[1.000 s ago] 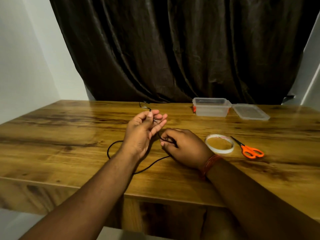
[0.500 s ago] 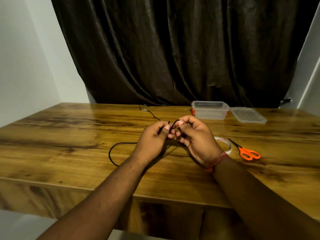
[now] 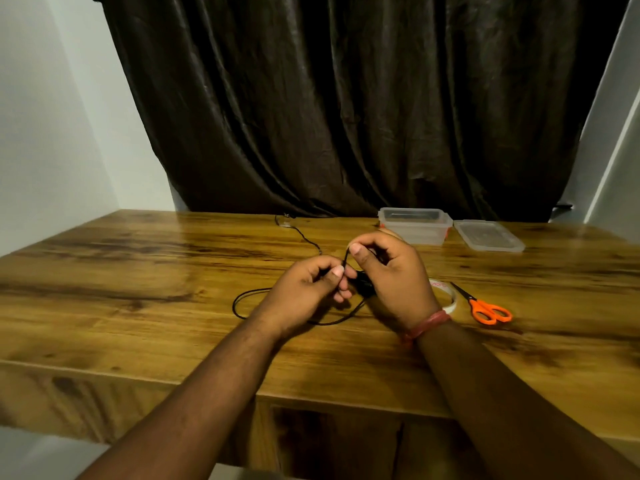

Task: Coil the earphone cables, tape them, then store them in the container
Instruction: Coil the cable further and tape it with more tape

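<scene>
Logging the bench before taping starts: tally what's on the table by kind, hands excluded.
Earphone cable, black, held by the left hand and right hand: 1
Clear container: 1
Container lid: 1
Tape roll: 1
Orange scissors: 1
Total: 5

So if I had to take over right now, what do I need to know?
Left hand: pinching the black earphone cable.
Right hand: pinching the same cable, lifting a small loop.
Cable: mostly loose on the table, one end trailing toward the curtain.
Tape roll and orange scissors: on the table, right of the hands, untouched.
Container: open at the back, lid lying beside it.
Done: coiling barely begun.
Left: finish the coil, tape it, put it in the container.
</scene>
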Action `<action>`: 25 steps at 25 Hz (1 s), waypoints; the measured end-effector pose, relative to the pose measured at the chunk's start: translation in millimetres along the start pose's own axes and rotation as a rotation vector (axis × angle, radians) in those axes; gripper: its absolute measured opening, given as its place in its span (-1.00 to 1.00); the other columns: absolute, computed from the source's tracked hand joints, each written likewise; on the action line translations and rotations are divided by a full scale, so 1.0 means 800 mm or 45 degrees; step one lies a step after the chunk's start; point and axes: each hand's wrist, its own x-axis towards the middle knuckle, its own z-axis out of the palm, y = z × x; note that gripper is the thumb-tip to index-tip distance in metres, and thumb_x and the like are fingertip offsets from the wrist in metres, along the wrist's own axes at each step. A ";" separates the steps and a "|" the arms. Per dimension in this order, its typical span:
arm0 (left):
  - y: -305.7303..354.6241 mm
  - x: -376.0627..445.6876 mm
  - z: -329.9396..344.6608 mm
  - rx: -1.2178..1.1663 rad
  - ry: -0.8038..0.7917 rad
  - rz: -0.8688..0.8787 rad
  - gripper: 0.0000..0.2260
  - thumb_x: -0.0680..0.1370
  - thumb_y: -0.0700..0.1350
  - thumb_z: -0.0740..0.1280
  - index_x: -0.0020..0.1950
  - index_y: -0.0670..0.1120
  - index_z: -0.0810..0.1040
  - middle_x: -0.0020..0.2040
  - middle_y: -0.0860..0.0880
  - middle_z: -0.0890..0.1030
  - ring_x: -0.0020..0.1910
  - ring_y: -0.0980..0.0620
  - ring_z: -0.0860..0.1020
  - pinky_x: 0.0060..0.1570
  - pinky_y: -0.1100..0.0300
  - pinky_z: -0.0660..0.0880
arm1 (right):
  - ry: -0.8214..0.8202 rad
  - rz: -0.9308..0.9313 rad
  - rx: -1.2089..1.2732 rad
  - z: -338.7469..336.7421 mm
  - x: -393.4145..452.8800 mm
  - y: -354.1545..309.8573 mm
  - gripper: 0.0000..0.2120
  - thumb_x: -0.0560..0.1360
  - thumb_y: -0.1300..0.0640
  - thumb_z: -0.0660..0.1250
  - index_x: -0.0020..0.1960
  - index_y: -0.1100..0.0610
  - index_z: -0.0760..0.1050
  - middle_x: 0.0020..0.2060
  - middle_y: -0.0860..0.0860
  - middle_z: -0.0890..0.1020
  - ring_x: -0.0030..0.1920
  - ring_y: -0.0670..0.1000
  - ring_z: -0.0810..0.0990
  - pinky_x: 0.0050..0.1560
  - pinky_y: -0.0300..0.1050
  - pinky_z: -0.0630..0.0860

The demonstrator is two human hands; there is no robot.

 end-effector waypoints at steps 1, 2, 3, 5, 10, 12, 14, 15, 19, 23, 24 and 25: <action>0.000 -0.001 0.000 -0.056 -0.048 -0.020 -0.80 0.67 -0.22 0.18 0.01 -0.16 0.59 -0.20 -0.11 0.57 -0.24 0.09 0.57 -0.12 0.21 0.55 | 0.031 -0.019 -0.076 0.000 0.000 0.001 -0.90 0.54 0.20 0.38 -0.08 0.03 0.62 -0.15 -0.03 0.61 -0.09 -0.07 0.59 -0.02 -0.22 0.51; 0.000 -0.001 -0.001 -0.139 -0.084 -0.025 -0.80 0.66 -0.23 0.17 0.01 -0.19 0.59 -0.20 -0.13 0.57 -0.23 0.06 0.58 -0.11 0.21 0.55 | 0.057 -0.028 -0.128 0.001 0.000 0.002 -0.91 0.54 0.19 0.38 -0.08 0.03 0.62 -0.15 -0.07 0.60 -0.08 -0.10 0.58 -0.03 -0.28 0.48; -0.001 -0.001 -0.002 -0.251 -0.115 -0.024 -0.81 0.65 -0.23 0.17 0.03 -0.22 0.58 -0.20 -0.14 0.57 -0.21 0.02 0.60 -0.09 0.18 0.57 | 0.078 -0.028 -0.160 0.000 -0.001 0.003 -0.92 0.54 0.18 0.39 -0.08 0.02 0.63 -0.15 -0.10 0.59 -0.06 -0.11 0.58 -0.01 -0.29 0.47; -0.002 -0.001 -0.006 -0.477 -0.190 -0.046 -0.80 0.61 -0.21 0.20 0.06 -0.26 0.58 -0.20 -0.13 0.57 -0.19 -0.02 0.62 -0.10 0.14 0.60 | 0.086 -0.009 -0.188 0.000 -0.001 0.008 -0.93 0.54 0.15 0.38 -0.07 0.02 0.63 -0.14 -0.10 0.60 -0.05 -0.10 0.58 0.00 -0.24 0.48; -0.001 0.001 -0.011 -0.744 -0.208 -0.009 -0.79 0.56 -0.23 0.27 0.08 -0.19 0.68 -0.17 -0.07 0.61 -0.29 0.11 0.51 -0.24 0.26 0.51 | -0.132 0.097 -0.182 0.009 -0.006 0.012 -0.85 0.60 0.15 0.29 0.00 0.00 0.63 -0.09 -0.07 0.66 -0.02 -0.12 0.60 0.00 -0.16 0.51; 0.003 0.001 -0.012 -0.868 -0.145 0.012 -0.78 0.54 -0.24 0.28 0.05 -0.18 0.70 -0.19 -0.08 0.63 -0.30 0.13 0.50 -0.26 0.27 0.51 | -0.289 0.125 -0.134 0.014 -0.010 0.011 -0.81 0.62 0.18 0.25 0.06 0.00 0.62 -0.06 -0.06 0.68 0.00 -0.08 0.61 0.02 -0.13 0.52; 0.006 0.004 -0.013 -0.966 -0.023 0.016 -0.76 0.53 -0.25 0.24 0.05 -0.20 0.69 -0.19 -0.09 0.63 -0.32 0.13 0.51 -0.26 0.28 0.53 | -0.397 0.081 -0.212 0.018 -0.014 0.011 -0.84 0.63 0.17 0.23 0.03 0.06 0.59 -0.10 -0.05 0.66 -0.07 -0.08 0.59 -0.05 -0.11 0.50; 0.007 0.006 -0.014 -0.999 0.031 0.016 -0.76 0.51 -0.25 0.24 0.07 -0.22 0.66 -0.17 -0.10 0.64 -0.31 0.12 0.52 -0.24 0.28 0.55 | -0.437 0.045 -0.271 0.018 -0.015 0.008 -0.86 0.63 0.16 0.23 0.01 0.08 0.57 -0.12 -0.06 0.65 -0.10 -0.10 0.57 -0.08 -0.12 0.48; 0.005 0.012 -0.014 -1.027 0.142 0.028 -0.75 0.51 -0.24 0.25 0.16 -0.26 0.56 -0.13 -0.12 0.67 -0.20 0.07 0.60 -0.04 0.15 0.63 | -0.477 -0.052 -0.484 0.019 -0.018 0.008 -0.85 0.61 0.05 0.23 0.01 0.04 0.57 -0.17 -0.02 0.68 -0.16 -0.04 0.61 -0.12 -0.03 0.53; 0.003 0.016 -0.011 -1.000 0.229 0.070 -0.75 0.54 -0.23 0.25 0.18 -0.26 0.55 -0.12 -0.12 0.67 -0.14 0.03 0.65 0.11 0.03 0.61 | -0.549 0.337 0.107 0.020 -0.020 -0.011 -0.86 0.65 0.21 0.20 0.11 0.22 0.51 -0.36 -0.02 0.61 -0.37 -0.06 0.62 -0.31 -0.19 0.55; 0.002 0.017 -0.012 -0.966 0.266 0.076 -0.77 0.56 -0.23 0.24 0.18 -0.23 0.56 -0.11 -0.11 0.68 -0.10 0.01 0.66 0.10 0.05 0.61 | -0.577 0.445 0.302 0.020 -0.020 -0.016 -0.82 0.66 0.24 0.17 0.18 0.29 0.47 -0.38 -0.07 0.61 -0.38 -0.04 0.62 -0.32 -0.19 0.55; 0.001 0.017 -0.013 -0.917 0.304 0.080 -0.78 0.58 -0.23 0.23 0.17 -0.20 0.57 -0.09 -0.09 0.69 -0.06 -0.02 0.68 0.08 0.07 0.62 | -0.603 0.505 0.395 0.020 -0.020 -0.018 -0.79 0.67 0.23 0.14 0.22 0.31 0.43 -0.44 -0.11 0.60 -0.41 -0.02 0.60 -0.34 -0.17 0.53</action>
